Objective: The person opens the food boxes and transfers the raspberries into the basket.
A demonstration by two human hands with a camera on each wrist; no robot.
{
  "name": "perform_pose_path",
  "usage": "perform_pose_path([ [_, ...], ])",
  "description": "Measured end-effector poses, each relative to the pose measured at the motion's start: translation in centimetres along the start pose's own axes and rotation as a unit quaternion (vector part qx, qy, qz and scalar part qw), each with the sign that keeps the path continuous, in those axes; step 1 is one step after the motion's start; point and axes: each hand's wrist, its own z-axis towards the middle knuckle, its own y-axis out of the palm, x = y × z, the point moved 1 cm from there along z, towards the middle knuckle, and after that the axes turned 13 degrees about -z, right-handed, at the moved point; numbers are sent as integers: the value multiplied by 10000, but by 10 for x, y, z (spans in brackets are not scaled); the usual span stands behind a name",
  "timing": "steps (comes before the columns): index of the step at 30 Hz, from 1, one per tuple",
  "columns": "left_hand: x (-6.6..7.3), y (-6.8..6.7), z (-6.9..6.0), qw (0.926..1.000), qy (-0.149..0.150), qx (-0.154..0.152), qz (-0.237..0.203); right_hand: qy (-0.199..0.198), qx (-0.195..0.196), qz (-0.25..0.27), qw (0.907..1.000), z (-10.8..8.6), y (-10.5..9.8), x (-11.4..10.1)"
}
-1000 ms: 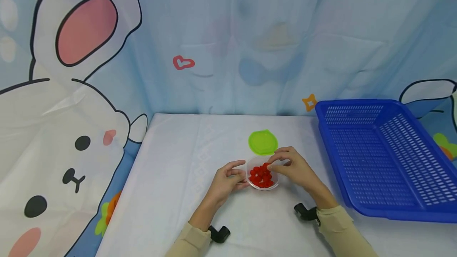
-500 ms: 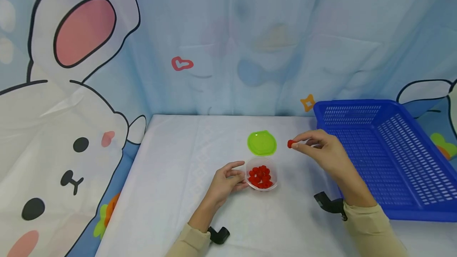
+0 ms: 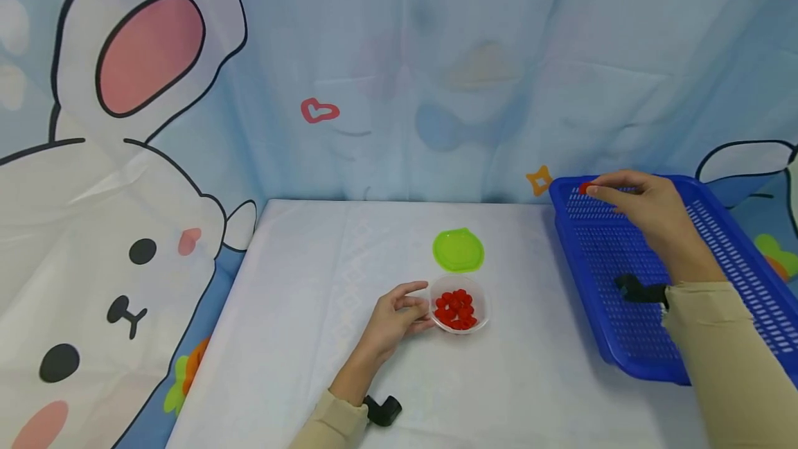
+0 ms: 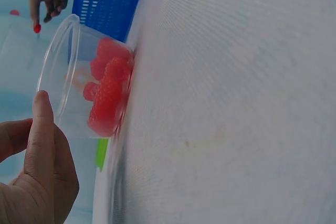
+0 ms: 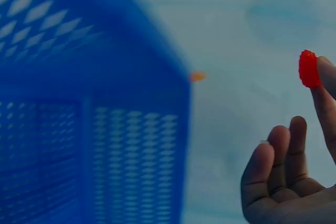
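Observation:
A clear plastic cup (image 3: 459, 330) with several red raspberries (image 4: 110, 93) in it stands on the white table. My left hand (image 3: 395, 319) is at its left side; in the left wrist view, one straight finger touches the rim (image 4: 44, 66). My right hand (image 3: 654, 213) is above the far part of the blue basket (image 3: 598, 338), pinching one raspberry (image 5: 309, 69) between thumb and forefinger. The other fingers are loosely bent in the right wrist view. A green lid (image 3: 458, 250) lies flat just behind the cup.
The perforated blue basket takes up the table's right side, its rim raised above the tabletop. A cartoon-printed cloth (image 3: 386, 54) hangs behind the table. Black wrist devices (image 3: 383, 411) sit below both hands.
My right hand has lifted a raspberry out of the cup and carried it right and away to above the basket. The left hand, cup and lid have stayed in place.

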Motion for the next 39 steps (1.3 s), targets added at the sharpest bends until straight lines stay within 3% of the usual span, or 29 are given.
perform_pose_path([
  [5, 0, 1, 0, 10000, 18, 0, 40, 157, -2, 72, 9999, 31, 9, 43],
  [11, 0, 1, 1, 10000, 21, -4, 42, 644, -191, 50, 9977, 61, 28, 89],
  [19, -1, 2, 1, 10000, -20, 4, 51, 1094, -989, -252, 9887, 70, 43, 119],
  [22, -1, 2, 1, 10000, -27, -4, 45, 1242, -1068, -220, 9862, 70, 50, 126],
  [31, 0, 3, 2, 10000, -45, -4, 54, 1134, -771, -370, 9899, 68, 55, 121],
  [35, 0, 3, 2, 10000, -51, 25, 58, 952, -650, -377, 9926, 62, 45, 99],
  [39, 1, 2, 1, 10000, -43, 35, 81, 738, -512, -314, 9955, 50, 32, 63],
])
